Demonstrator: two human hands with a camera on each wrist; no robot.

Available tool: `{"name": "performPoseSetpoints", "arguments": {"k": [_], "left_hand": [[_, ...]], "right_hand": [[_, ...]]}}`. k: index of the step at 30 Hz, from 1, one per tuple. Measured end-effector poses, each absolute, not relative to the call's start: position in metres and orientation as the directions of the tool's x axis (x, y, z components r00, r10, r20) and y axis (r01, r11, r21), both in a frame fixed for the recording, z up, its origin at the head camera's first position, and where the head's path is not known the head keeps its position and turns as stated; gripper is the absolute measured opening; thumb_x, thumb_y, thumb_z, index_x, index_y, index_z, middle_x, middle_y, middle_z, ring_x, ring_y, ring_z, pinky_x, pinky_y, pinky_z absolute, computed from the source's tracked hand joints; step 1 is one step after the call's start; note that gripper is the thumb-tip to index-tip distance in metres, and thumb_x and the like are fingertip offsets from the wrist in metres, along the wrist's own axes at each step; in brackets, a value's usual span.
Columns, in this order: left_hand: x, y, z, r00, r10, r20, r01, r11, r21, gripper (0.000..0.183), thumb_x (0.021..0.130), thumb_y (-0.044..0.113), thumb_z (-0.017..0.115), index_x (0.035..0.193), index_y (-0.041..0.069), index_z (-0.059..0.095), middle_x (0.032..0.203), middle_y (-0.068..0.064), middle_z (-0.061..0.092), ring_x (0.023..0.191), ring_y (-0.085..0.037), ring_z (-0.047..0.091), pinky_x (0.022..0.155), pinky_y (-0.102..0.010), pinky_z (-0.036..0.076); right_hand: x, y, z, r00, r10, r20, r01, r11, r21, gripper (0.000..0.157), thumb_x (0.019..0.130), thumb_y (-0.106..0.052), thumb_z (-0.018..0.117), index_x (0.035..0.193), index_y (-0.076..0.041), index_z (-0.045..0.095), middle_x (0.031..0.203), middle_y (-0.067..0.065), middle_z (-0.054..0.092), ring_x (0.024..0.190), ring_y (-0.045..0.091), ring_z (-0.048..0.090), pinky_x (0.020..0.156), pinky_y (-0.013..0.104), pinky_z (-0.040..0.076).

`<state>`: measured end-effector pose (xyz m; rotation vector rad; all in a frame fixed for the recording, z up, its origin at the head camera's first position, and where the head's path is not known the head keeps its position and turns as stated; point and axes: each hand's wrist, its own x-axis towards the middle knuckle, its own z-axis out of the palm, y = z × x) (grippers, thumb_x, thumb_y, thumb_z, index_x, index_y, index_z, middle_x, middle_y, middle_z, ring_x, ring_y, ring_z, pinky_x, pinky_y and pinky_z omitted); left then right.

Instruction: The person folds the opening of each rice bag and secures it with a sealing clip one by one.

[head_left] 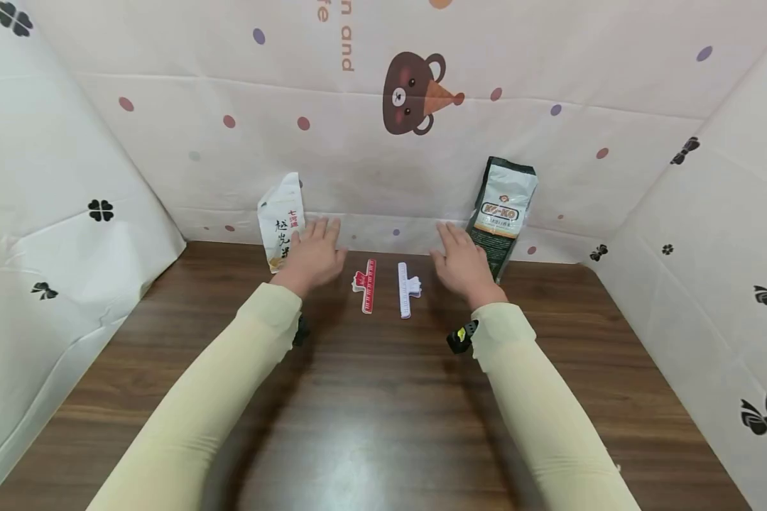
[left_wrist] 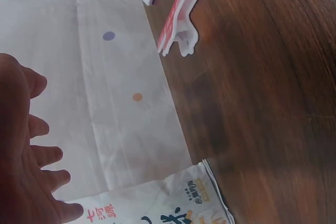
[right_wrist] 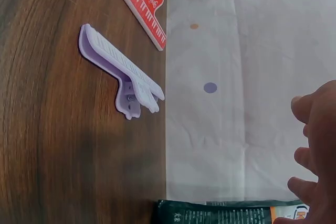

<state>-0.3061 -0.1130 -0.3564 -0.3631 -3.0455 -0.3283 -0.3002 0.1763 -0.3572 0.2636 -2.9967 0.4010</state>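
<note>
My left hand (head_left: pixel 315 257), fingers spread and holding nothing, is nearest the white bag (head_left: pixel 282 221) with dark lettering, overlapping its right side in the head view. On the other side my right hand (head_left: pixel 463 263) is likewise spread and holds nothing, partly in front of the green and silver bag (head_left: pixel 502 213). Between the hands two clips lie on the table: a red clip (head_left: pixel 368 287) with a ruler-like bar, and a pale purple clip (head_left: pixel 405 290). The right wrist view shows the purple clip (right_wrist: pixel 123 72) lying on its side, jaws together.
Both bags lean on the white printed sheet (head_left: pixel 358 170) behind the brown wooden table (head_left: pixel 371 397). Similar sheets rise along the left and right sides. Dark wrist straps (head_left: pixel 461 337) sit at the cuffs.
</note>
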Motion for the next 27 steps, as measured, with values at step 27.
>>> {"name": "performPoseSetpoints", "arguments": {"k": [27], "left_hand": [[-0.304,-0.066,-0.347,-0.963,0.26,0.077,0.27,0.943,0.196,0.064,0.102,0.044,0.029,0.156,0.012,0.014,0.163,-0.015,0.012,0.15,-0.037,0.01,0.117,-0.062,0.008]], "right_hand": [[-0.295,0.211,-0.336,-0.953,-0.179,0.245,-0.248,0.926,-0.285,0.055,0.103,-0.034,0.04,0.154,-0.017,0.026,0.16,0.011,0.025,0.148,0.032,0.021,0.114,0.063,0.021]]}}
